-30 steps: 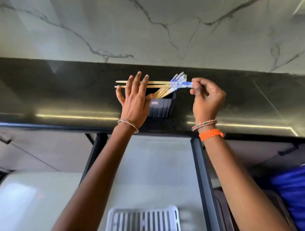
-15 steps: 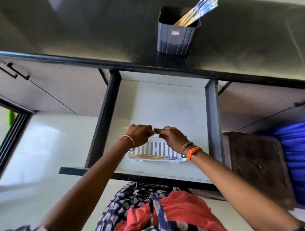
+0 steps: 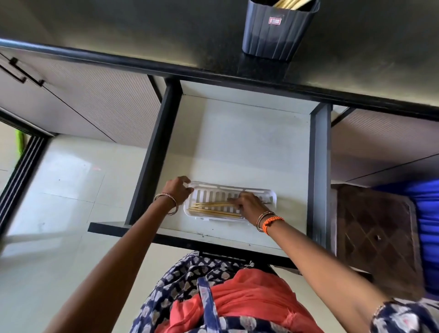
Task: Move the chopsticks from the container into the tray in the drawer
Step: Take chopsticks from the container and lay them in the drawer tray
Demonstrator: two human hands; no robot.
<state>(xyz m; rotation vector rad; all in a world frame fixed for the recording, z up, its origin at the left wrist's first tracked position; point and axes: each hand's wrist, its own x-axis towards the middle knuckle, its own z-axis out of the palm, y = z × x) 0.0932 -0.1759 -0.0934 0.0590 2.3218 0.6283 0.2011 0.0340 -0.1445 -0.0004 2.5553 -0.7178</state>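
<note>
A white slotted tray (image 3: pixel 271 195) lies in the open drawer (image 3: pixel 237 142). Several wooden chopsticks (image 3: pixel 209 211) lie lengthwise in it. My right hand (image 3: pixel 248 206) rests over the tray's middle, its fingers closed on the upper pair of chopsticks (image 3: pixel 213 204), which lies low on the slots. My left hand (image 3: pixel 177 190) is at the tray's left end with its fingers curled against the rim, and I see nothing in it. The dark ribbed container (image 3: pixel 276 33) stands on the black counter above the drawer, with more chopsticks (image 3: pixel 291 3) sticking out of its top.
The black counter edge (image 3: pixel 213 71) runs across above the drawer. Dark drawer rails (image 3: pixel 319 166) flank both sides, and the drawer front (image 3: pixel 190 240) is near my body. A brown wooden stool (image 3: pixel 375 237) and blue cloth (image 3: pixel 427 225) are on the right.
Both hands came down from the container to the drawer with a pair of chopsticks. The pair now lies low in the tray, and my left hand has moved off to the tray's left end.
</note>
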